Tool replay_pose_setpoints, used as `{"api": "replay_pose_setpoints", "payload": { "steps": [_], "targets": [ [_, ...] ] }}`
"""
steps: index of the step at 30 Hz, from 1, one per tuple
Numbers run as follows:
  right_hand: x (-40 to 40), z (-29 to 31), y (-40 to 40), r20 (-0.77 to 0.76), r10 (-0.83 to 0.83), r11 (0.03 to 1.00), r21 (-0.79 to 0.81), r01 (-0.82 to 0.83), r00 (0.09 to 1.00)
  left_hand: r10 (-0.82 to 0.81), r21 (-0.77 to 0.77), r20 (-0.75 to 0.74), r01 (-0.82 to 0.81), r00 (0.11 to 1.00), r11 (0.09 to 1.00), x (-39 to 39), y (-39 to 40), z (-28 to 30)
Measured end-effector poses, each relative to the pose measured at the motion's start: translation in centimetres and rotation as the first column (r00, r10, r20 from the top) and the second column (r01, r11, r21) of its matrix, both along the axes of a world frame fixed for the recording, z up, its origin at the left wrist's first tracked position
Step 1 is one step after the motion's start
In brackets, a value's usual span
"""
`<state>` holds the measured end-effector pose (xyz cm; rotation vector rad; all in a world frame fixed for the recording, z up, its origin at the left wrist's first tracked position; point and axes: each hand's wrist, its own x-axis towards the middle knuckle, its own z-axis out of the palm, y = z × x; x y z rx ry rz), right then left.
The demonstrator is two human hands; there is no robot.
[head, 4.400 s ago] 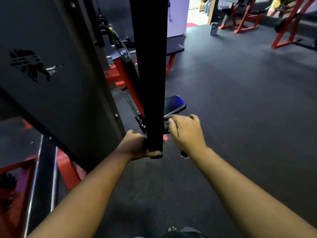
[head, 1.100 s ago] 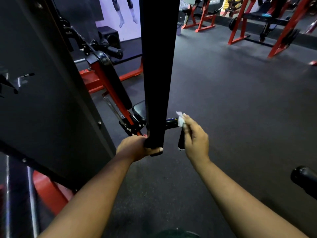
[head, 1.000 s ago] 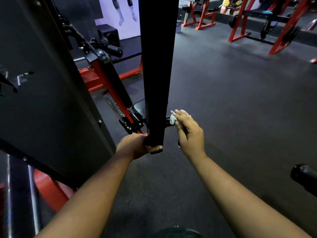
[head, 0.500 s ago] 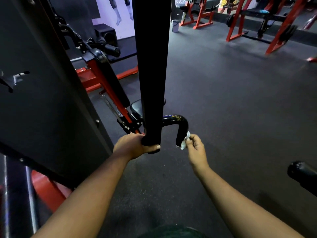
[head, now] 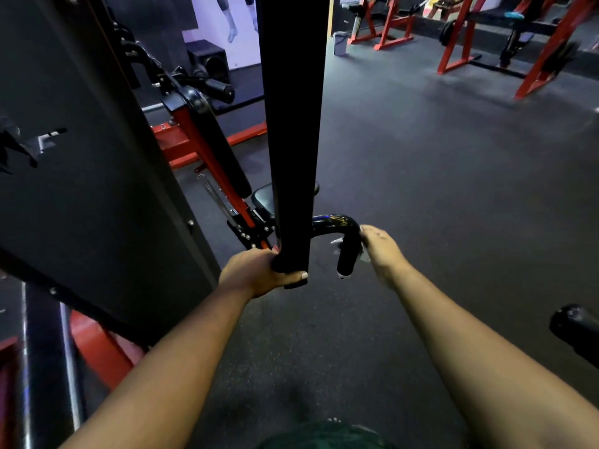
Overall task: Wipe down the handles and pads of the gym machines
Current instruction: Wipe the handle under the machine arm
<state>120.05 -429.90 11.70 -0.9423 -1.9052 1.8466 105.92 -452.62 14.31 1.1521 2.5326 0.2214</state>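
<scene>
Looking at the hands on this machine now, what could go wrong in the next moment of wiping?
The white wipe is small and crumpled in the right hand against the curved black handle; it may slip out or miss parts of the grip. The left hand holds the bottom end of the hanging black bar; if that grip loosens, the bar could swing toward the person.

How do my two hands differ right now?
The left hand grips the bottom of the black upright bar bare; the right hand wraps a white wipe around the curved black handle. The left looks sharp, the right blurred. Both are closed on machine parts.
</scene>
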Motion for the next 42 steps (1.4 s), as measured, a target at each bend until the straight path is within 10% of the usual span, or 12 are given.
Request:
{"api": "replay_pose_setpoints", "payload": {
  "steps": [7, 13, 19, 24, 32, 36, 42],
  "targets": [
    [-1.9, 5.2, -0.1, -0.073, 0.254, 0.961, 0.129, -0.244, 0.964, -0.006, 0.008, 0.0, 0.006, 1.0, 1.0, 0.1, -0.2, 0.0],
    [0.4, -0.1, -2.2, -0.115, -0.047, 0.965, -0.262, 0.016, 0.992, 0.012, 0.028, 0.035, -0.013, 0.999, 1.0, 0.8, -0.7, -0.4],
    [3.0, -2.7, -2.8, 0.025, 0.074, 0.994, -0.082, -0.072, 0.997, 0.018, 0.035, 0.056, -0.02, 0.998, 0.999, 1.3, -1.1, -0.4],
    [5.2, -6.3, -6.3, -0.256, -0.138, 0.976, -0.199, 0.087, 0.957, -0.016, 0.03, 0.056, 0.014, 0.998, 0.999, 1.7, -1.1, -0.4],
    [4.7, -1.4, -7.5, -0.362, -0.412, 0.873, 0.107, 0.477, 0.836, -0.024, 0.042, 0.062, 0.022, 0.998, 0.999, 1.8, -1.3, -0.9],
    [3.7, 1.8, -7.5, -0.473, -0.178, 0.834, 0.392, 0.387, 0.863, -0.032, 0.046, 0.051, 0.029, 0.998, 0.999, 1.8, -1.3, -0.8],
    [4.8, 0.1, -5.0, -0.385, 0.038, 0.465, 0.824, 0.324, 0.922, -0.021, 0.043, 0.053, 0.019, 0.998, 0.999, 1.6, -1.3, -0.9]
  ]
}}
